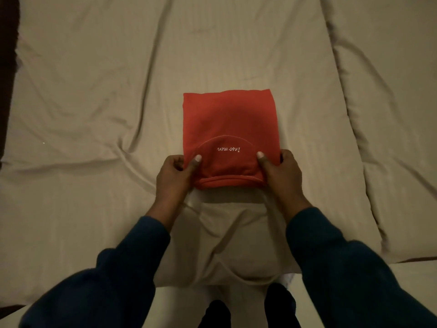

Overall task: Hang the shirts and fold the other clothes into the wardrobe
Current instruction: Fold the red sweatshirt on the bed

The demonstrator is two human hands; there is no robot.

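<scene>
A red garment [229, 121], folded into a neat rectangle, lies on the beige bedsheet [94, 91] in the middle of the view. Its neckline with small white lettering faces me at the near edge. My left hand [176, 174] grips the near left corner, thumb on top and fingers under the cloth. At the near right corner my right hand [281, 171] holds the fabric the same way. Both forearms wear dark blue sleeves.
The wrinkled sheet covers the whole bed, with a thick fold or duvet edge [350, 114] running down the right side. The bed's near edge [212, 282] is just in front of my legs. A dark strip [7, 67] borders the far left.
</scene>
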